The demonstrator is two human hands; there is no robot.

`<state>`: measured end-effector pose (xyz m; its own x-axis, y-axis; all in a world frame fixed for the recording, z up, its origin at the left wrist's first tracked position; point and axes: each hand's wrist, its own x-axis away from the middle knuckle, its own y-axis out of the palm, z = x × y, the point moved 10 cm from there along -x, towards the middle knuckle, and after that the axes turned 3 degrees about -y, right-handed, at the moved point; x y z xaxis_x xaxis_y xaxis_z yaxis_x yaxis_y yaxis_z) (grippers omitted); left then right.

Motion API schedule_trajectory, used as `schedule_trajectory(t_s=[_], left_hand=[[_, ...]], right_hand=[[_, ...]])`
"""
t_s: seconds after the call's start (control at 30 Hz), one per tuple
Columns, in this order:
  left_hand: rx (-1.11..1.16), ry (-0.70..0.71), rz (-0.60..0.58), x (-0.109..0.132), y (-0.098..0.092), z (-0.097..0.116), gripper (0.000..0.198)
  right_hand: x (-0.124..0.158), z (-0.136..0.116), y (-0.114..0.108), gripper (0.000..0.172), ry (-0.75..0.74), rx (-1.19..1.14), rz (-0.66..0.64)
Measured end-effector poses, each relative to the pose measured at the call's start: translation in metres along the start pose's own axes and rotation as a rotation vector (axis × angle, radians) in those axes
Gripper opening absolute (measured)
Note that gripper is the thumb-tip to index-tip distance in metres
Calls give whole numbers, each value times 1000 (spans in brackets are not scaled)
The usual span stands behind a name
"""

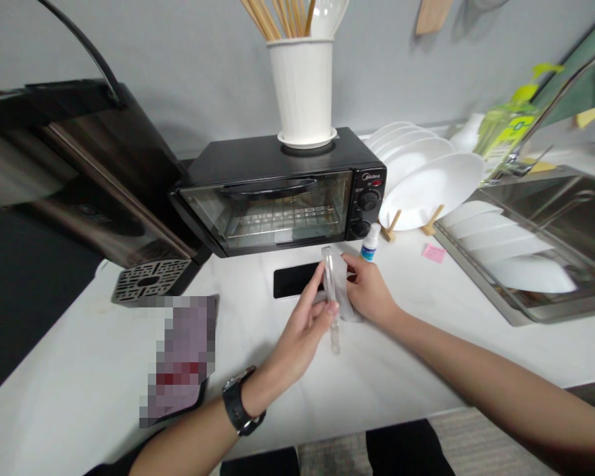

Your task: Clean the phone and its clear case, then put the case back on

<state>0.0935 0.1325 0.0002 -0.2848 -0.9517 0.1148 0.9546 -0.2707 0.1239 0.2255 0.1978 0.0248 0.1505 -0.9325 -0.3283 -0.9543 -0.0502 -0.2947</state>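
Observation:
My left hand (305,324), with a black watch on its wrist, grips a clear plastic phone case (332,297) by its edge and holds it on edge above the white counter (406,357). My right hand (369,291) is closed on a white cloth or wipe (346,301) pressed against the case's far side. A black phone (295,279) lies flat on the counter just behind the hands. A small white bottle with a blue label (370,243) stands next to the right hand.
A black toaster oven (282,192) stands behind, with a white utensil holder (303,89) on top. White plates (426,182) stand in a rack at right, beside a steel sink (540,238) holding more plates. A dark appliance (69,172) and a pixelated flat item (183,357) are at left.

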Motion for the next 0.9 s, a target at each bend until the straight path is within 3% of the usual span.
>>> schedule_trajectory(t_s=[0.1,0.2,0.27,0.37,0.43,0.53,0.73,0.9], left_hand=[[19,-53,-85,3,9,-5,68],[34,-78,-149,3,15,-10,66],[67,-71,-139,1,13,-12,70],[155,-62,-81,-2,7,-16,79],[206,-59,-85,-4,9,-17,85],[273,-107,-103,-6,14,-16,94],[351,-168,12,-6,8,-10,91],[309,-174,-69,-5,15,-11,90]], right_hand=[[-1,10,-8,5,87,-188,104],[0,19,-11,16,172,-354,195],[-1,20,-4,23,191,-465,159],[-1,20,16,31,250,-609,-10],[1,21,20,31,273,-604,-61],[0,21,12,30,260,-544,-1],[-5,10,16,34,225,-617,-62],[-2,22,4,26,247,-390,14]])
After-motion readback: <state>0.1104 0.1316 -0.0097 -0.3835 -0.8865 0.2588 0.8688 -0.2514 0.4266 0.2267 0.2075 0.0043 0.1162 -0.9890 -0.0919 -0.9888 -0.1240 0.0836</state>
